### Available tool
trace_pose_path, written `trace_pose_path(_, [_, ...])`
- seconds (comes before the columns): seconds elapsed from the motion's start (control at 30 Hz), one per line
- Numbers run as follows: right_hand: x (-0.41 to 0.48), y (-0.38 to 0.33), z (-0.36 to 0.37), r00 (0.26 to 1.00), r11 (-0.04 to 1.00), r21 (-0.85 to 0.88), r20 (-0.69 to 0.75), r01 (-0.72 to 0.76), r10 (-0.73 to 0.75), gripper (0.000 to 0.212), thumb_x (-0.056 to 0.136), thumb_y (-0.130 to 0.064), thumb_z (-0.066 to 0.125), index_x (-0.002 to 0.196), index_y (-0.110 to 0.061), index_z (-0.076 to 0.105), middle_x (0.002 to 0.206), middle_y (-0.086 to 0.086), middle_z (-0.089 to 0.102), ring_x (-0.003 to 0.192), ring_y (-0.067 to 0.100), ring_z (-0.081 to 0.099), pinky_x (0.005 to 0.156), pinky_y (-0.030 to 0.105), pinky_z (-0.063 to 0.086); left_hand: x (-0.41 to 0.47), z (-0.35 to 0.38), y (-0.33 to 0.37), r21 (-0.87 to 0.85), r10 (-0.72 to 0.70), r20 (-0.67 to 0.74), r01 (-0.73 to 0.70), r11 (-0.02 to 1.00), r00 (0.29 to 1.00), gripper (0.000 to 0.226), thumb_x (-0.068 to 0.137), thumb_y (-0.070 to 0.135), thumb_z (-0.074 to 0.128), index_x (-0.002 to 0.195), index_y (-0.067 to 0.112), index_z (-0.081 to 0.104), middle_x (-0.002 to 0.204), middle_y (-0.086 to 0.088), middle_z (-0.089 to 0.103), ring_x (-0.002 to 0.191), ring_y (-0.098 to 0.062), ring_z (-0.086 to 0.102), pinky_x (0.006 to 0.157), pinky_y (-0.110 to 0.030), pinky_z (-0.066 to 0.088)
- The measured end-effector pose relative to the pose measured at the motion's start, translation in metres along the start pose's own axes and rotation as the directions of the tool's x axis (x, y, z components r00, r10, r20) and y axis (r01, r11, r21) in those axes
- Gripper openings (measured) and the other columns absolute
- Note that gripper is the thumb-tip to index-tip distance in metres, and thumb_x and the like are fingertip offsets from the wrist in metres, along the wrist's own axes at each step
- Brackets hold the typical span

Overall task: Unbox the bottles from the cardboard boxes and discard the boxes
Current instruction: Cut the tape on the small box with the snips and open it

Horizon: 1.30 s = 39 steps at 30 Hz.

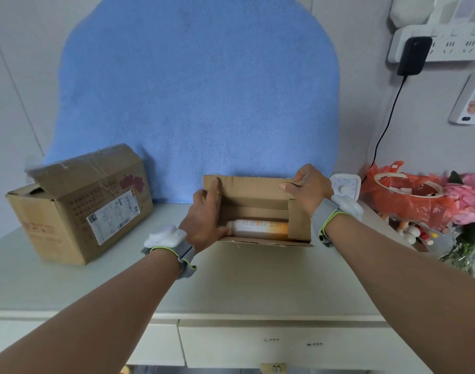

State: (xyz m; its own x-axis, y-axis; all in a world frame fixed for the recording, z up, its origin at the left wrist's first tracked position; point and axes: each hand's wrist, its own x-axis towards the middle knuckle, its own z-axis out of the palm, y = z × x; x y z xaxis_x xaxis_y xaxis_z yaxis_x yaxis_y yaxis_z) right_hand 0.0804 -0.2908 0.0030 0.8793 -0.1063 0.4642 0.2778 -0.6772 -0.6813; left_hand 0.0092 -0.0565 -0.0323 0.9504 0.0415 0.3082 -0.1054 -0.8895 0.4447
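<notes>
Small open box [258,209] on the pale tabletop [231,279], in front of the blue cloth [198,98]; bottle [259,228] lying on its side inside that box, against the near wall, cap end toward the left. Left hand [206,217] at the box's left wall, fingers spread and pressing the flap back, palm partly over the bottle's cap end (touching it or not: cannot tell). Right hand [310,188] closed over the box's far right flap, thumb laid along the top edge. Second, bigger box [80,209] well to the left of the small box, flaps loose, contents hidden. Bottle likely light, smooth plastic, somewhat slippery, rigid enough to grip firmly; best taken around the middle of the body, not the cap. Cardboard thin and bendy, so better steadied at a wall while lifting.
</notes>
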Motion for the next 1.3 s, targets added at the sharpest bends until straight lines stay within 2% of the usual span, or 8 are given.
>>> trace_pose_path(0.17, [-0.015, -0.016, 0.003, 0.984, 0.977, -0.177, 0.116, -0.115, 0.137, 0.066, 0.075, -0.041, 0.078, 0.122, -0.013, 0.042, 0.120, 0.008, 0.054, 0.109, 0.034, 0.055, 0.093, 0.043, 0.047, 0.003, -0.008, 0.013, 0.121, -0.076, 0.033, 0.071, 0.990, 0.997, 0.111, 0.076, 0.034, 0.081, 0.153, 0.025, 0.001, 0.142, -0.016, 0.023, 0.117, -0.042, 0.052, 0.095, -0.050, 0.049])
trace_pose_path(0.27, [-0.030, -0.016, 0.006, 0.955, 0.949, -0.274, 0.202, -0.157, 0.217, 0.087, 0.073, -0.036, 0.081, 0.135, -0.006, 0.028, 0.131, 0.015, 0.049, 0.116, 0.037, 0.054, 0.094, 0.042, 0.047, 0.003, -0.010, 0.022, 0.162, -0.115, 0.016, 0.110, 0.981, 0.993, 0.108, 0.076, 0.033, 0.081, 0.152, 0.022, 0.005, 0.137, -0.017, 0.027, 0.111, -0.042, 0.054, 0.092, -0.051, 0.051])
trace_pose_path(0.43, [-0.037, -0.018, 0.001, 0.962, 0.906, -0.413, 0.199, -0.092, 0.188, 0.054, 0.090, -0.015, 0.060, 0.133, -0.008, 0.029, 0.117, 0.017, 0.060, 0.102, 0.034, 0.063, 0.079, 0.036, 0.048, 0.001, -0.001, 0.021, 0.287, -0.112, -0.027, 0.115, 0.951, 0.993, 0.112, 0.078, 0.042, 0.078, 0.154, 0.019, -0.002, 0.143, -0.019, 0.023, 0.114, -0.039, 0.052, 0.090, -0.047, 0.052])
trace_pose_path(0.53, [-0.035, -0.016, -0.006, 0.950, 0.939, -0.331, 0.253, -0.092, 0.182, 0.044, 0.096, -0.011, 0.048, 0.137, -0.009, 0.032, 0.120, 0.020, 0.059, 0.107, 0.033, 0.061, 0.079, 0.033, 0.044, 0.004, 0.006, 0.009, 0.451, -0.034, -0.175, 0.111, 0.886, 0.984, 0.118, 0.075, 0.053, 0.074, 0.156, 0.015, -0.003, 0.160, -0.020, -0.004, 0.147, -0.042, 0.012, 0.107, -0.048, 0.039])
trace_pose_path(0.63, [-0.036, 0.000, -0.011, 0.972, 0.995, -0.068, 0.218, -0.072, 0.085, 0.027, 0.099, -0.010, 0.043, 0.125, -0.012, 0.049, 0.120, 0.012, 0.061, 0.107, 0.029, 0.058, 0.090, 0.031, 0.045, 0.007, 0.012, -0.001, 0.449, 0.062, -0.181, 0.026, 0.893, 0.981, 0.120, 0.076, 0.050, 0.072, 0.156, 0.011, -0.009, 0.161, -0.008, -0.024, 0.150, -0.037, -0.011, 0.116, -0.052, 0.027])
trace_pose_path(0.77, [-0.033, 0.020, -0.005, 0.992, 0.990, 0.119, 0.109, -0.074, 0.061, 0.019, 0.097, -0.010, 0.048, 0.111, -0.018, 0.058, 0.106, 0.001, 0.061, 0.084, 0.017, 0.052, 0.076, 0.025, 0.039, 0.011, 0.010, -0.006, 0.318, 0.045, -0.165, 0.010, 0.948, 0.985, 0.121, 0.072, 0.044, 0.078, 0.156, 0.018, -0.006, 0.163, -0.002, -0.007, 0.139, -0.037, 0.029, 0.090, -0.045, 0.053])
trace_pose_path(0.93, [-0.033, 0.023, 0.004, 0.995, 0.980, 0.176, 0.023, -0.096, 0.093, 0.015, 0.096, -0.017, 0.050, 0.103, -0.024, 0.060, 0.097, -0.005, 0.060, 0.083, 0.016, 0.054, 0.078, 0.028, 0.042, 0.018, 0.005, -0.006, 0.253, 0.053, -0.272, 0.018, 0.967, 0.961, 0.092, 0.068, 0.025, 0.082, 0.140, 0.021, 0.024, 0.139, 0.001, 0.022, 0.099, -0.030, 0.046, 0.057, -0.034, 0.043])
trace_pose_path(1.3, [-0.028, 0.027, 0.008, 0.993, 0.978, 0.173, 0.002, -0.120, 0.122, 0.024, 0.101, -0.020, 0.037, 0.110, -0.020, 0.060, 0.100, -0.004, 0.058, 0.090, 0.016, 0.050, 0.081, 0.027, 0.039, 0.013, -0.012, -0.026, 0.079, 0.204, -0.272, -0.189, 0.979, 0.941, 0.084, 0.069, -0.020, 0.041, 0.140, 0.024, 0.038, 0.144, 0.004, 0.029, 0.105, -0.029, 0.054, 0.076, -0.046, 0.054])
